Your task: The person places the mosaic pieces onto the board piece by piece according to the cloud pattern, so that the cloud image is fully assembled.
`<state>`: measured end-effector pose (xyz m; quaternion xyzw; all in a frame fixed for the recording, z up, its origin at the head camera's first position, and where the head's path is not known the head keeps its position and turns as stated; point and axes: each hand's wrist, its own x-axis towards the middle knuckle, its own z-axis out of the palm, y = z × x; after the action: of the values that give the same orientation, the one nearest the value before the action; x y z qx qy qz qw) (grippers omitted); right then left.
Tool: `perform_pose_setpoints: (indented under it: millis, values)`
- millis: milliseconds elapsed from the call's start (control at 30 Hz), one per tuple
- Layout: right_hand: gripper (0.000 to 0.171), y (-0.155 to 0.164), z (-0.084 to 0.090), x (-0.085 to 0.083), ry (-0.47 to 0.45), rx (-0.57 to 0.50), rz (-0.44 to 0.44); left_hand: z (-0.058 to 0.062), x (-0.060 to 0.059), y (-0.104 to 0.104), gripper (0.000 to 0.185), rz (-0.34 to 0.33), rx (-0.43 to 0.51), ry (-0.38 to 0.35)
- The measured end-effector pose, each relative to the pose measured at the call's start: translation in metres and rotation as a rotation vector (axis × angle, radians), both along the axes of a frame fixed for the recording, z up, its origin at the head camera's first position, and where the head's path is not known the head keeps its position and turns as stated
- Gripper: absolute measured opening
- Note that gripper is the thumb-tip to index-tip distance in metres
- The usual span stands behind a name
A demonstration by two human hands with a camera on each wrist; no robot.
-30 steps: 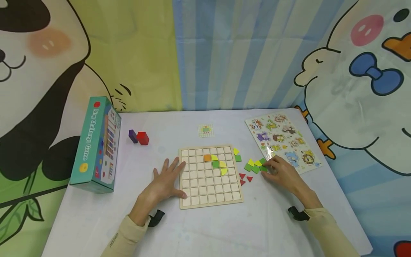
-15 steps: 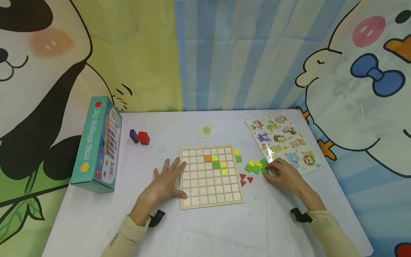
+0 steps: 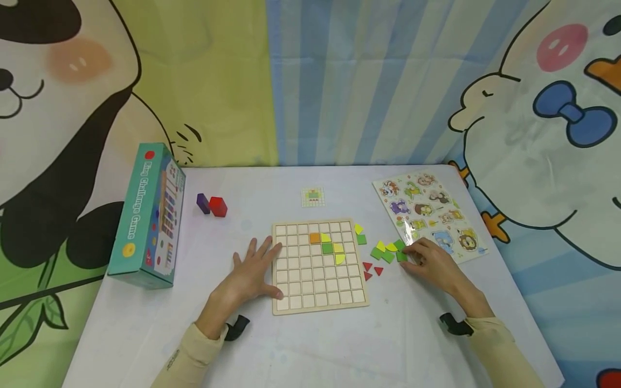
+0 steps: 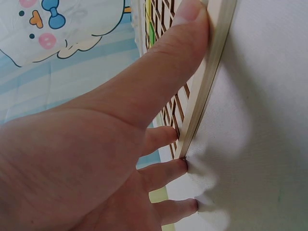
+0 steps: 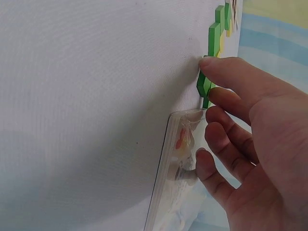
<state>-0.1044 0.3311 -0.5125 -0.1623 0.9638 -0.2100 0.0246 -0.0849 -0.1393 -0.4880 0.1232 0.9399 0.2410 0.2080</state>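
A wooden grid board [image 3: 302, 289] lies flat in the middle of the table, with orange, green and yellow pieces in some cells. My left hand [image 3: 249, 274] rests along its left edge with fingers spread; in the left wrist view the thumb [image 4: 168, 53] lies on the frame. To the right of the board, my right hand [image 3: 434, 268] pinches a green square tile [image 3: 401, 256] between thumb and index finger, low at the table. Beside it lie more green tiles [image 3: 387, 257], yellow pieces [image 3: 380, 246] and small red triangles [image 3: 378, 271].
A sheet of animal pictures [image 3: 429, 213] lies just behind my right hand, its corner near the fingers. A small pattern card [image 3: 312, 197] is behind the board. At the left stand a green box [image 3: 145, 215], a red block [image 3: 218, 207] and a purple block [image 3: 203, 203].
My right hand has shifted slightly right, and more of the green tile at its fingertips shows. The left hand stays at the board's edge.
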Motion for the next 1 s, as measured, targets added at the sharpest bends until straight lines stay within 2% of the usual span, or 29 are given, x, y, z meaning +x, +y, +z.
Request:
perform_pose_setpoints:
  millis: [367, 600, 733, 1000]
  values:
    - [0.026, -0.002, 0.005, -0.004, 0.011, 0.006, 0.007, 0.001, -0.001, -0.001, 0.122, -0.001, -0.008, 0.005]
    - [0.025, -0.002, 0.0, -0.002, 0.015, 0.024, 0.003, 0.001, -0.001, -0.001, 0.122, 0.0, -0.008, 0.002]
    - [0.027, -0.004, -0.003, 0.0, 0.037, -0.001, 0.013, 0.0, -0.002, 0.0, 0.122, 0.003, -0.006, -0.004]
    - [0.028, -0.031, 0.008, -0.013, 0.164, -0.045, 0.101, -0.002, -0.001, 0.0, 0.122, 0.0, -0.008, -0.002]
